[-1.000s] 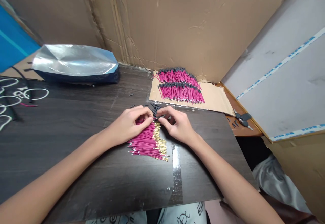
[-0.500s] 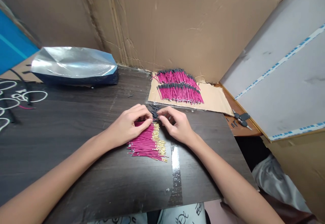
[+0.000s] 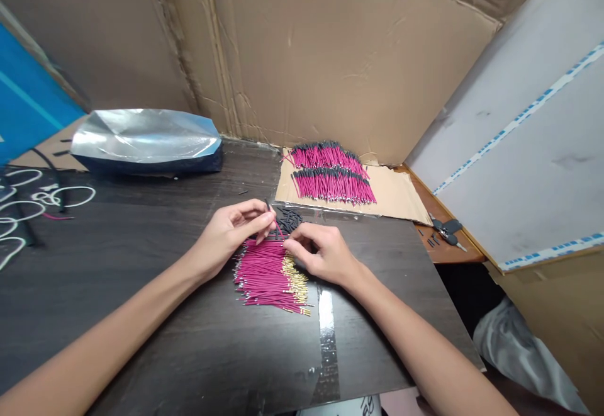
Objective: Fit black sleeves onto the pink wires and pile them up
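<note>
My left hand [image 3: 240, 230] pinches a short pink wire [image 3: 278, 226] with a black sleeve on its upper end; the wire is tilted. At the wire's lower end, my right hand [image 3: 318, 249] has its thumb and forefinger pressed together. What these fingertips grip is too small to make out. Beneath both hands lies a pile of pink wires [image 3: 264, 277] with gold-coloured tips on the right. Just beyond it, partly behind my fingers, is a heap of small black sleeves [image 3: 290, 219].
Two rows of black-capped pink wires [image 3: 333, 184] lie on a cardboard sheet [image 3: 396, 192] at the back. A silver bag [image 3: 146, 142] and white cord loops [image 3: 70, 197] are on the left. Clear tape [image 3: 326, 321] crosses the dark table [image 3: 226, 353]. Keys [image 3: 448, 230] lie beyond its right edge.
My left hand has lifted and turned, bringing up the pink wire with its black sleeve. My right hand has shifted nearer the pile, its fingertips now closed. The view has tilted slightly upward.
</note>
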A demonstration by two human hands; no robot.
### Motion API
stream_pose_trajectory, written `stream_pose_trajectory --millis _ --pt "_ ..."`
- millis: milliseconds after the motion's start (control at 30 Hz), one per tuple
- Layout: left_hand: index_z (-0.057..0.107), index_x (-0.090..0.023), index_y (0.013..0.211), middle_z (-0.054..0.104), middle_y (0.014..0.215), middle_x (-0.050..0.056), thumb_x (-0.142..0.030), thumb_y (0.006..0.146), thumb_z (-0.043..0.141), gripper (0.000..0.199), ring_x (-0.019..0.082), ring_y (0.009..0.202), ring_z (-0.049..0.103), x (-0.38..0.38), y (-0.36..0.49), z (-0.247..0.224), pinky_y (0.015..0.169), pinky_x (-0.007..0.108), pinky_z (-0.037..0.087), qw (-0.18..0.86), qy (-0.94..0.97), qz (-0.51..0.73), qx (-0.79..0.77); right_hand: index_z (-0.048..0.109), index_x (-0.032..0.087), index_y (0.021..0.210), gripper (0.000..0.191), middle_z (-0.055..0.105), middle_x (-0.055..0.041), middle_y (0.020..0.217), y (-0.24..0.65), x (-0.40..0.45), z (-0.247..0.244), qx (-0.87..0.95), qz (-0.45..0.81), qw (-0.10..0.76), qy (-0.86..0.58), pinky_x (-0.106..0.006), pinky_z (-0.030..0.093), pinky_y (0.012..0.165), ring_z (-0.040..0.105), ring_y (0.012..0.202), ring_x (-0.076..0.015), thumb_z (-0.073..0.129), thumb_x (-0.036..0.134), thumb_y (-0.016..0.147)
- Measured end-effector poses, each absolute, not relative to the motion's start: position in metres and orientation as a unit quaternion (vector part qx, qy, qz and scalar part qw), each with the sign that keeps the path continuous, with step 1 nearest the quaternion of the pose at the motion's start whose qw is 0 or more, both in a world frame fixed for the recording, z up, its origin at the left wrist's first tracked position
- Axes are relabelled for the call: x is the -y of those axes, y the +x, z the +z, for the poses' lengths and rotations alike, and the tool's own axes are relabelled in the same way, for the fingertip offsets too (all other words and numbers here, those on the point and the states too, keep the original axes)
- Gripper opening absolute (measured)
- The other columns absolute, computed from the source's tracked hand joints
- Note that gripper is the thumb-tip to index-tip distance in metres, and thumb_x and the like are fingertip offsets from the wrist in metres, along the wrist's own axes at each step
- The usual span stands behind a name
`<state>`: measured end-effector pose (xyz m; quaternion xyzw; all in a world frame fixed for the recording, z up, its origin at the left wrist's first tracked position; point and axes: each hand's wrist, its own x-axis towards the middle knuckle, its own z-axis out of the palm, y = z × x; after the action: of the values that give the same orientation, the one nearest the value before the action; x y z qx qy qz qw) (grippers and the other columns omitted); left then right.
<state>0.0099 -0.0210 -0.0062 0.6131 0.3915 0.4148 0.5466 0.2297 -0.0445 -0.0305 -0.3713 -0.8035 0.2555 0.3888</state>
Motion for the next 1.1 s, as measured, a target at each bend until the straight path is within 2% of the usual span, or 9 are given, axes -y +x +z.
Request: stream_pose_trajectory --millis 233,367,467,600,667,767,1100 --pt "0.067 -0.015 0.088 0.067 0.080 0.004 -0.040 0.091 0.076 0.027 0.011 0.065 0.055 0.020 0.008 -0.007 0.061 0.026 0.044 0.557 0.592 0.431 -0.392 0.063 0.021 0.088 0.018 0.068 0.0013 0.077 0.229 0.045 -0.033 0.789 0.264 0.402 -0.382 -0.026 0.045 0.063 0.057 0.062 -0.0100 0.059 0.034 0.099" --pt "0.063 -0.019 0.110 0.069 0.086 0.003 -0.043 0.091 0.075 0.033 0.012 0.065 0.055 0.018 0.008 -0.009 0.061 0.027 0.045 0.538 0.602 0.433 -0.401 0.061 0.021 0.085 0.018 0.066 0.0018 0.074 0.230 0.040 -0.033 0.769 0.246 0.431 -0.402 -0.025 0.045 0.063 0.056 0.061 -0.0106 0.058 0.033 0.098" --pt "0.061 -0.021 0.118 0.068 0.085 0.002 -0.048 0.090 0.072 0.040 0.015 0.070 0.058 0.017 0.006 -0.011 0.066 0.029 0.046 0.454 0.664 0.396 -0.442 0.060 0.021 0.082 0.021 0.063 0.0022 0.071 0.244 0.027 -0.031 0.705 0.203 0.494 -0.467 -0.025 0.044 0.063 0.055 0.060 -0.0112 0.057 0.034 0.097" --pt "0.070 -0.021 0.098 0.067 0.088 0.003 -0.048 0.096 0.063 0.029 0.019 0.080 0.059 0.015 0.003 -0.015 0.076 0.034 0.045 0.250 0.803 0.300 -0.449 0.058 0.020 0.078 0.025 0.064 0.0011 0.071 0.284 0.002 -0.031 0.584 0.117 0.543 -0.592 -0.027 0.042 0.068 0.058 0.065 -0.0145 0.056 0.038 0.096" --pt "0.071 -0.021 0.094 0.067 0.092 0.004 -0.046 0.098 0.058 0.028 0.021 0.088 0.059 0.012 0.001 -0.018 0.082 0.036 0.045 0.188 0.854 0.268 -0.403 0.059 0.020 0.077 0.024 0.064 0.0005 0.070 0.305 -0.009 -0.032 0.542 0.086 0.529 -0.648 -0.028 0.041 0.070 0.059 0.067 -0.0164 0.056 0.037 0.094" --pt "0.070 -0.020 0.092 0.068 0.094 0.005 -0.043 0.100 0.056 0.028 0.023 0.094 0.059 0.007 -0.003 -0.026 0.085 0.037 0.045 0.155 0.890 0.231 -0.361 0.060 0.021 0.076 0.022 0.066 -0.0008 0.070 0.326 -0.018 -0.036 0.509 0.070 0.483 -0.709 -0.029 0.040 0.072 0.061 0.070 -0.0187 0.056 0.035 0.093" --pt "0.073 -0.024 0.095 0.068 0.094 0.004 -0.046 0.100 0.056 0.028 0.023 0.094 0.060 0.001 -0.007 -0.038 0.084 0.036 0.046 0.174 0.894 0.208 -0.358 0.065 0.023 0.079 0.020 0.071 -0.0009 0.076 0.325 -0.023 -0.040 0.518 0.084 0.364 -0.770 -0.028 0.035 0.068 0.065 0.077 -0.0206 0.058 0.034 0.093"
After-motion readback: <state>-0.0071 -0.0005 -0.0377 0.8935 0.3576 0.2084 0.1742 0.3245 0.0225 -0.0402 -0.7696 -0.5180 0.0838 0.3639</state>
